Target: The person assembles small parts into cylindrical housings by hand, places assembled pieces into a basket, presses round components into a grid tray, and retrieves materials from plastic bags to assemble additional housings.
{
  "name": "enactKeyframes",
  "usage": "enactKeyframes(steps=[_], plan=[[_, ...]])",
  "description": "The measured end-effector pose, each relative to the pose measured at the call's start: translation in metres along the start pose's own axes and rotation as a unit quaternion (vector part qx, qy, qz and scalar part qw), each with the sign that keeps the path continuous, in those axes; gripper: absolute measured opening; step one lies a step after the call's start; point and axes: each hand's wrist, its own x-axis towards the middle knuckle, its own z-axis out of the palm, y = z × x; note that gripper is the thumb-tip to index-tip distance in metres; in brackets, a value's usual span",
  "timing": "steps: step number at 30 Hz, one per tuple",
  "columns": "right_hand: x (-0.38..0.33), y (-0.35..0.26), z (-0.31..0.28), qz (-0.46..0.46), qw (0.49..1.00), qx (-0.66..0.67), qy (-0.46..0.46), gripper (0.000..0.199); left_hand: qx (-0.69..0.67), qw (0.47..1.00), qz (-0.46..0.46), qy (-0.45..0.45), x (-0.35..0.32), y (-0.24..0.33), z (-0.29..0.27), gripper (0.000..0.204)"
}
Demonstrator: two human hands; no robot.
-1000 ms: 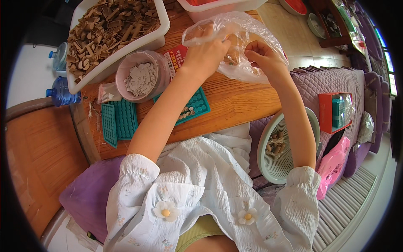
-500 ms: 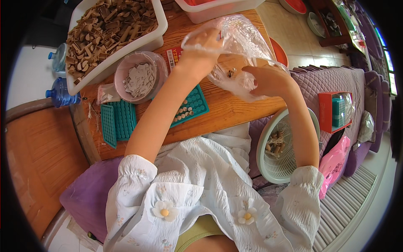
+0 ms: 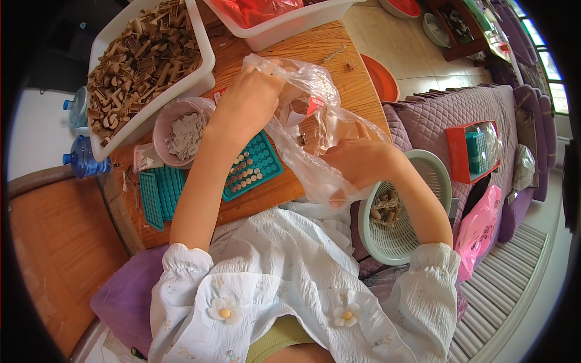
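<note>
A clear, crinkled plastic bag is held over the table's near right part, its mouth spread between my hands. My left hand is closed on the bag's far left rim, fingertips partly hidden behind the film. On the right side, my right hand grips the bag, the thumb raised and the other fingers partly covered by plastic. A red printed patch and a few small dark bits show through the bag. Beneath my left forearm lies a teal tray of round pockets, with several small tan round pieces in its near left part.
A white bin of brown cardboard scraps stands at far left, beside a pink tub of white chips. More teal trays lie near left. A green basket with cardboard rolls sits right. Another white bin holds red plastic.
Both hands and the bag have moved nearer to me and slightly left. The bag's mouth is pulled wider, and more of the teal tray shows. My view has shifted a little too.
</note>
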Motion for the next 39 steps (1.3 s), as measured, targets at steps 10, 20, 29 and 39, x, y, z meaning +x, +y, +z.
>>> enactKeyframes(steps=[10, 20, 29, 39], plan=[[-0.007, 0.001, 0.018, 0.182, 0.969, -0.130, 0.103, 0.083, -0.049, 0.995, -0.044, -0.069, -0.005, 0.014, -0.005, 0.040], [-0.009, 0.007, 0.026, 0.209, 0.952, -0.158, 0.160, 0.075, -0.126, 0.992, -0.011, -0.019, -0.013, 0.035, -0.031, 0.036], [-0.009, 0.007, 0.022, 0.172, 0.951, -0.173, 0.188, 0.072, -0.304, 0.948, 0.092, 0.007, -0.011, 0.049, -0.053, 0.058], [-0.009, 0.009, 0.014, 0.168, 0.956, -0.176, 0.165, 0.062, -0.279, 0.953, 0.110, 0.051, -0.009, 0.060, -0.020, 0.047]])
